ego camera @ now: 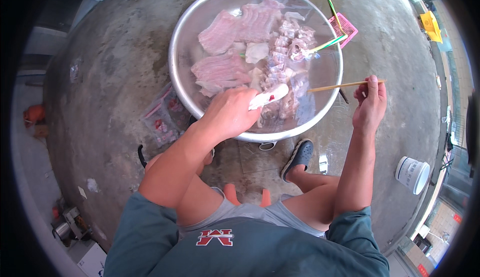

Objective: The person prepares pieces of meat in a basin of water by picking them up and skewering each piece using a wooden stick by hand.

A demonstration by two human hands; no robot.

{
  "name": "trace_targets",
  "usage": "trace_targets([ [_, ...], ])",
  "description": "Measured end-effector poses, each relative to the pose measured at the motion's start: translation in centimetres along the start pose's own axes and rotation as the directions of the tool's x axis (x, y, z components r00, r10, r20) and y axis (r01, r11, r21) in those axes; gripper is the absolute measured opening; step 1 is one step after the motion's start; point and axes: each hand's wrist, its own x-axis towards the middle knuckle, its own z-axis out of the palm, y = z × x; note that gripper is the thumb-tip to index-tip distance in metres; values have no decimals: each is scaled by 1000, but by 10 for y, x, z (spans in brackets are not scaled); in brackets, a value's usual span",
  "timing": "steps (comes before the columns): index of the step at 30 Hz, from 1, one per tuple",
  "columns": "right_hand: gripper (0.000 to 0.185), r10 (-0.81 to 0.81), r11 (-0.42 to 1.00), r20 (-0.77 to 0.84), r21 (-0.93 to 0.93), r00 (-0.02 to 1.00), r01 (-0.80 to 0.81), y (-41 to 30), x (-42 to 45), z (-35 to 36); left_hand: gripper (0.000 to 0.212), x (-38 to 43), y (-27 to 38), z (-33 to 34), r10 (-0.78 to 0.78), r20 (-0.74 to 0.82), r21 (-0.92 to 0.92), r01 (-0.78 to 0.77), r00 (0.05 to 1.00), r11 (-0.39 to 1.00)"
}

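Note:
A wide metal basin (256, 137) of water stands on the floor before me. My left hand (234, 110) is over its near side, gripping a pale white piece of meat (275, 95) with a red spot on it. Right of the rim, my right hand (369, 102) holds a thin wooden stick (337, 86) near its outer end. The stick's other end reaches over the rim towards the meat. Broad pink slabs of meat (221, 68) lie in the left of the basin. Several bony, knobbly pieces (281, 44) lie along the right.
A yellow-green hose (332, 42) hangs into the basin beside a pink plastic basket (350, 29). Clear plastic bags (161, 115) with reddish bits lie left of the basin. A white bucket (412, 173) is at the right. The concrete floor (108, 74) looks wet in places.

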Motion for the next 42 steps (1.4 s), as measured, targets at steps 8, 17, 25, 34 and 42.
trace_targets([
  [8,15,171,912,520,-404,837,65,17,-77,53,21,5,3,3,-47,-64,89,52,997,995],
  [17,25,152,834,571,-512,807,205,21,-98,68,24,2,15,10,-3,-29,50,5,1000,999],
  [25,21,75,755,579,-565,812,334,15,-101,71,24,3,17,11,3,-56,57,0,998,998],
  [34,14,90,746,528,-598,844,294,18,-101,70,22,3,17,16,19,-95,50,-14,995,999],
  [42,14,131,769,491,-598,861,225,18,-102,70,22,2,19,17,30,-91,68,-24,995,997],
])
